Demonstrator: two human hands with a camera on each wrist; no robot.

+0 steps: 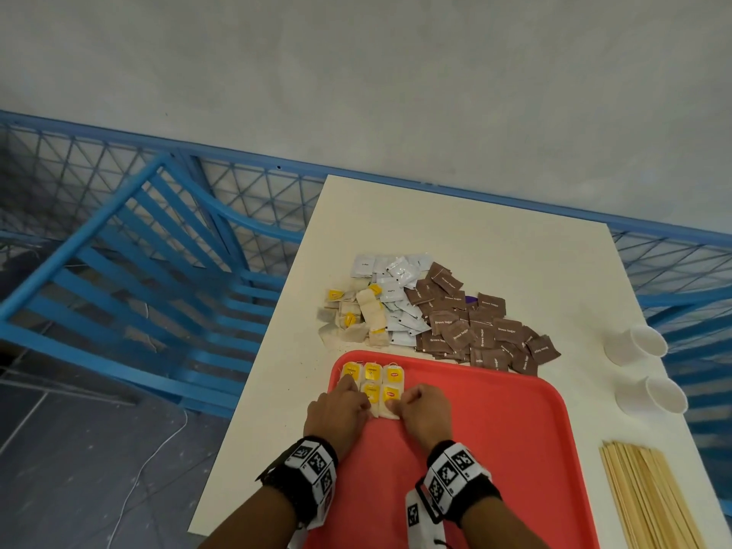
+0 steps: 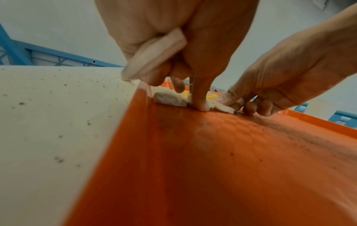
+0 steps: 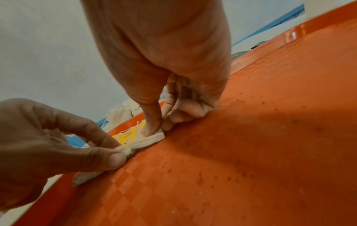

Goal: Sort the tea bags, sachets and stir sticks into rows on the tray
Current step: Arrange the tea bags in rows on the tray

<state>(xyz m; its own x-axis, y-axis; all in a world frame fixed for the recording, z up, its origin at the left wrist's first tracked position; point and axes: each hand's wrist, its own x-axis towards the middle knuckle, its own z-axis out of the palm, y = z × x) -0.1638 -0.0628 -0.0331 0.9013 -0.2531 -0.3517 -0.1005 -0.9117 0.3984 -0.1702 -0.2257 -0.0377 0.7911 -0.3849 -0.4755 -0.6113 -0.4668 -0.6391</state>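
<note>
Red tray (image 1: 515,429) carries only a few tea bags (image 1: 372,384), laid in two short rows at its far left corner. Beyond it on the worktop (image 1: 495,247), the loose tea bags (image 1: 354,320), white sachets (image 1: 396,295) and brown sachets (image 1: 475,330) lie in heaps, and the stir sticks (image 1: 649,497) wait at the near right, so most sorting is left. Left hand (image 1: 336,414) presses a fingertip on a near-row bag with a spare bag tucked in its palm; right hand (image 1: 426,414) pinches the neighbouring bag's near edge.
</note>
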